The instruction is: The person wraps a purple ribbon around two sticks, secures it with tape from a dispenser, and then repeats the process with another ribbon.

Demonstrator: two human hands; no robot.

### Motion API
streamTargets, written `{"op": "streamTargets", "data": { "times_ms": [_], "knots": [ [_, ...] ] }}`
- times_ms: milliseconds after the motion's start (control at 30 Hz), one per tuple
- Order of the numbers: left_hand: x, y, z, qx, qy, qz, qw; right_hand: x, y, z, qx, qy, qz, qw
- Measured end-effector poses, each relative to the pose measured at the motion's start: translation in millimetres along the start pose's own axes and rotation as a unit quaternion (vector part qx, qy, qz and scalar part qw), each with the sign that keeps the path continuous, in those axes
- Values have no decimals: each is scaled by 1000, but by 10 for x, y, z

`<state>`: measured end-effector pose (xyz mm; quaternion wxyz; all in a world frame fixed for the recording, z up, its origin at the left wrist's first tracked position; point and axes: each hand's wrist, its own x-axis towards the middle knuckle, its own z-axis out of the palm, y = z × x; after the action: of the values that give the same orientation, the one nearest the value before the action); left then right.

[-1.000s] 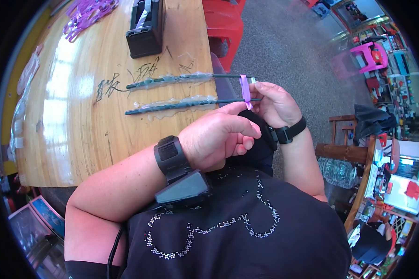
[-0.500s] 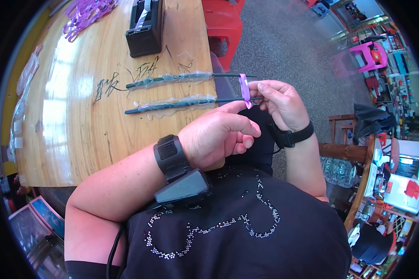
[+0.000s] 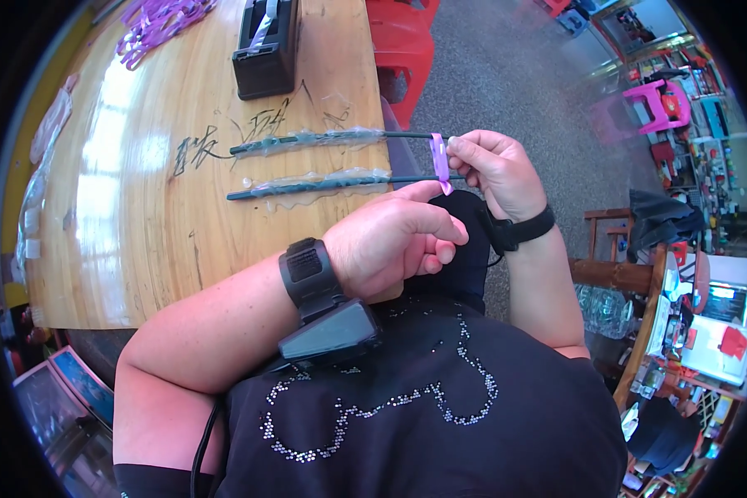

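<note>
The ribbon (image 3: 439,156) is already spanning the far rod (image 3: 332,138) and near rod (image 3: 344,183), just right of the table (image 3: 141,249); its near end is sticking out, so the wrap is looking unfinished. The left hand (image 3: 390,241) is keeping thumb and index apart, index reaching that end; the right hand (image 3: 500,174) is pinching narrowly beside the ribbon, on what I cannot tell.

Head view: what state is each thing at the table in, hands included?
Upper rod and lower rod, stuck to the table with clear glue, ends overhanging.
Purple ribbon, spanning both rods.
Left hand, one digit extended to the ribbon's lower end, others curled.
Right hand, fingertips together beside the ribbon; grip unclear.
Tape dispenser, upright, strip drawn forward.
Ribbon pile, loosely heaped.
</note>
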<state>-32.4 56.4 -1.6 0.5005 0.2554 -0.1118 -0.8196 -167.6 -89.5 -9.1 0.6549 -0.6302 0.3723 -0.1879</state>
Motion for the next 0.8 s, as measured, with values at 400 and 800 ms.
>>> {"op": "streamTargets", "data": {
  "times_ms": [400, 800],
  "knots": [
    [-2, 7, 46, -14, 21, 2, 1000, -77, -136, 124, -30, 8, -31, 999],
    [-23, 13, 53, -11, 35, -2, 999, -50, -146, 25, -50, 28, -23, 998]
  ]
}}
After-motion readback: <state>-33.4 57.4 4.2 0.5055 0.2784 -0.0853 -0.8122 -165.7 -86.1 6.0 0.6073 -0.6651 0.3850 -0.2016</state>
